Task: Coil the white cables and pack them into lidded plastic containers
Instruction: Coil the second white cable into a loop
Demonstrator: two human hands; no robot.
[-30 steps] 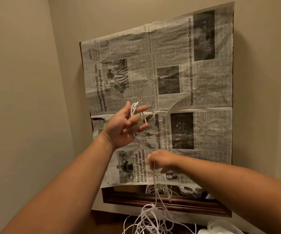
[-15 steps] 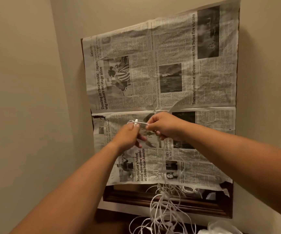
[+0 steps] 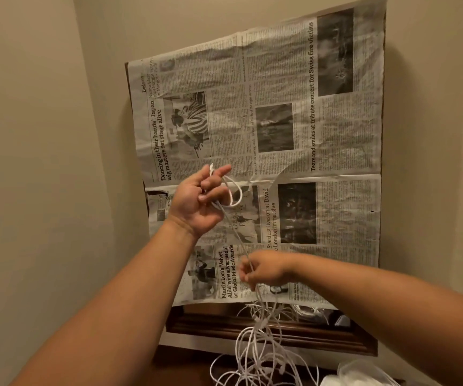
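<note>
At the newspaper (image 3: 336,162) fold, your left hand (image 3: 194,204) gripped the cable (image 3: 237,195), loop jutting beyond the grip. Near the newspaper's bottom edge, your right hand (image 3: 269,270) pinched the strand.

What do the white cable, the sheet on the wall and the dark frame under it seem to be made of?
The white cable looks plastic-coated: thin, smooth, bending in soft loops. The sheet is newspaper: matt, creased, with printed columns and photos. The dark frame looks like varnished wood, brown with moulded ridges and slight shine, though I cannot be sure.
</note>
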